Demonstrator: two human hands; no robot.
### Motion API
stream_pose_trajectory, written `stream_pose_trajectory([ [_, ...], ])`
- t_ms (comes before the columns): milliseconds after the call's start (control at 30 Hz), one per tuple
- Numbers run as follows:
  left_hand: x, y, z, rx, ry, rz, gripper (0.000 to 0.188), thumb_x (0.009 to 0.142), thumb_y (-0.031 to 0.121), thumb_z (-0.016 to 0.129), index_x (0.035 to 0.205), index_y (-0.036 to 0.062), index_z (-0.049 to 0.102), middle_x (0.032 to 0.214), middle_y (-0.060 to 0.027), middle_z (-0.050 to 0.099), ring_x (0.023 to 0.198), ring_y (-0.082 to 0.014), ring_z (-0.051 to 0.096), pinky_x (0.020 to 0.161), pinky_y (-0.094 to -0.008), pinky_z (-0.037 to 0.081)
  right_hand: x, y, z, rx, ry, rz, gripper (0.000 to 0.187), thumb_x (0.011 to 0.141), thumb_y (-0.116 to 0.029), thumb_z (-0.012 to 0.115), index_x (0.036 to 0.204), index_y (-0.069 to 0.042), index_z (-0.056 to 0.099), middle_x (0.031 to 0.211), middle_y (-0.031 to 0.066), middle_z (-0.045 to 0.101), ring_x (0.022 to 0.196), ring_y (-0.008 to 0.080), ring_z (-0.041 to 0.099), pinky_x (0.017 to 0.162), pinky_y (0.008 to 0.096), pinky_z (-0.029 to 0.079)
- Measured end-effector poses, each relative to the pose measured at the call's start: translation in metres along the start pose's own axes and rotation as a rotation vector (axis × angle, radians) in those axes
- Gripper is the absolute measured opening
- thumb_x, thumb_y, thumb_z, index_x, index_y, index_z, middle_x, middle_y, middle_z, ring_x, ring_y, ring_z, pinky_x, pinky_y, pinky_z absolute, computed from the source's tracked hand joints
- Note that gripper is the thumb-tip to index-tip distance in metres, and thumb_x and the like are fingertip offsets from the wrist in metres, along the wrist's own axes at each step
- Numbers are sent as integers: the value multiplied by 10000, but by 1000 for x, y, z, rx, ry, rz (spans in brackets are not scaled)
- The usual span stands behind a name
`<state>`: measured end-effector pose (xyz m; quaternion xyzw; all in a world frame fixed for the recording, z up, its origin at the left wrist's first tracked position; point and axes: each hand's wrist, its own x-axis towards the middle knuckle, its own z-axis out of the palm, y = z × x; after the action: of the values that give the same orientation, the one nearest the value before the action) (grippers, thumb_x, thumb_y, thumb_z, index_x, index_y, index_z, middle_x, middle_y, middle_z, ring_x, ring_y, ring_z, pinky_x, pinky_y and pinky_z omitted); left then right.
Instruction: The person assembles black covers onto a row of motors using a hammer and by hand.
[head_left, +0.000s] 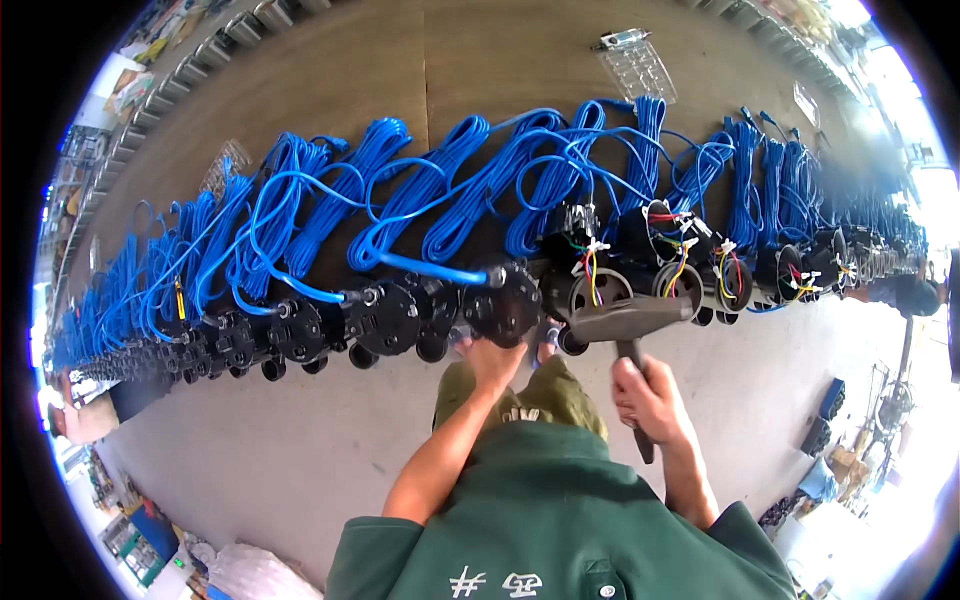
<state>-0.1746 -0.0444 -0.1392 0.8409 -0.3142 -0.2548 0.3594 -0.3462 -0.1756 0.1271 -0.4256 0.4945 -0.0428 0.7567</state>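
Left hand (500,362): placed against a cabled black housing (503,310) at the near edge of the table (490,55); whether its fingers are closed cannot be told. Right hand (650,398): a hammer (632,320) is gripped by curled fingers. Hammering is apparently in hand; steadying is next required.

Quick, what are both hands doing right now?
Left hand: at the lower edge of a black round part; fingers hidden, so its grip can't be told.
Right hand: closed, holding a hammer.

Your right hand (650,395) holds a hammer (632,318); your left hand (498,362) is at one black housing (505,308) with blue cable (430,267).
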Motion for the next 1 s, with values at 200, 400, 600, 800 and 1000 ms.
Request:
stream_pose_trajectory([
  [200, 2, 8, -5, -116, -24, 60, 472, 712, 105, 750, 1170, 10, 685, 1074, -105, 728, 950, -250, 673, 885, -387, 535, 9, -7, 19, 30, 161, -172, 390, 1084, -333, 548, 799, -72, 489, 610, -52, 408, 520, 33, 375, 455, 233, 312],
  [400, 6, 15, -13, -3, 36, 139, 449, 719, 129, 774, 1141, 3, 690, 1105, -119, 739, 967, -266, 692, 871, -434, 545, 14, 11, 4, -71, 8, 94, 324, 1081, -325, 566, 868, -100, 472, 670, -77, 413, 519, 21, 351, 455, 221, 286],
  [600, 0, 0, -13, -226, -53, 127, 408, 755, 208, 885, 1032, -25, 698, 869, -57, 724, 784, -219, 682, 745, -391, 558, 0, -8, -2, 4, 102, -96, 288, 1059, -271, 611, 882, -75, 496, 655, -44, 448, 502, 25, 372, 439, 213, 318],
  [800, 0, -4, -25, -228, -204, 83, 489, 738, 246, 904, 1103, 10, 682, 831, -67, 686, 774, -208, 673, 694, -368, 539, -4, 28, -7, -208, 95, -147, 308, 1020, -301, 673, 900, -61, 523, 663, -46, 479, 504, 31, 412, 440, 224, 329],
  [1000, 5, 1, -11, -43, -34, 148, 580, 695, 189, 859, 1218, 34, 664, 1171, -186, 693, 1083, -380, 649, 955, -484, 513, -10, 21, 1, -300, 118, -162, 301, 1005, -287, 679, 881, -58, 526, 644, -56, 483, 503, 34, 426, 445, 229, 332],
])
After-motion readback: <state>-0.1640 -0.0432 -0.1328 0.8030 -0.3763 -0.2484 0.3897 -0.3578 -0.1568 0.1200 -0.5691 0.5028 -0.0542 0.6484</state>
